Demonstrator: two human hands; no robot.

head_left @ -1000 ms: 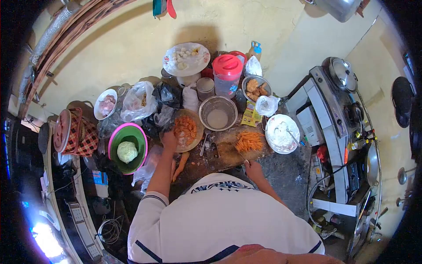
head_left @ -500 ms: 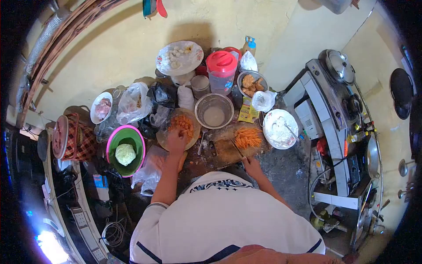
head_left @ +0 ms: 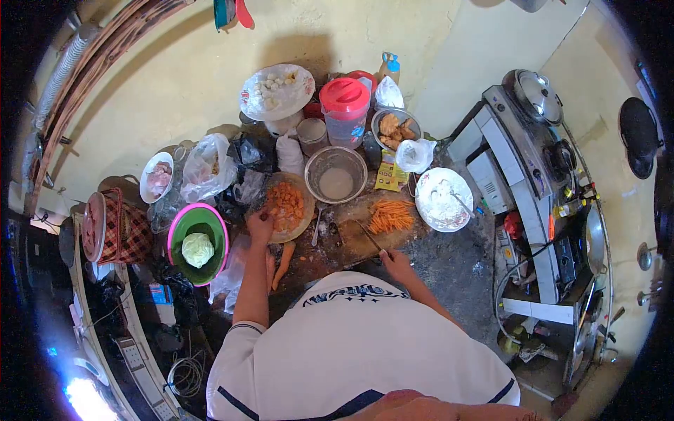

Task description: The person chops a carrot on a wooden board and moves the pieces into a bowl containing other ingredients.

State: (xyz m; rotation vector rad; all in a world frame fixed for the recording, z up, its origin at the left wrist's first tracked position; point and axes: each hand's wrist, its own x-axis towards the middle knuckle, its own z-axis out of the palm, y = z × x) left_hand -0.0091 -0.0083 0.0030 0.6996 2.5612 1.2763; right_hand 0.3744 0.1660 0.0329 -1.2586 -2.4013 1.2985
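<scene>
My right hand [head_left: 395,264] is closed around the handle of a knife [head_left: 370,236], whose blade slants over the wooden cutting board [head_left: 354,238]. Thin carrot strips [head_left: 390,216] lie in a heap at the board's upper right. At the left rim of a plate [head_left: 303,226] is my left hand [head_left: 260,226], its fingers curled against the edge. Small orange chunks [head_left: 286,203] fill the plate. A whole carrot [head_left: 283,266] lies just below it, beside another one partly hidden by my left forearm.
A metal bowl of pale liquid [head_left: 351,158] and a spoon [head_left: 317,226] sit beyond the board. White powder fills a bowl [head_left: 463,184] to the right. A cabbage [head_left: 198,250] rests in a green basin [head_left: 179,235]. Behind stands a red-lidded pitcher [head_left: 344,116]; a stove [head_left: 519,140] is at right.
My left hand has moved from over the orange chunks to the plate's left rim, uncovering the chunks and a carrot below. The right hand keeps the knife; the view has shifted slightly.
</scene>
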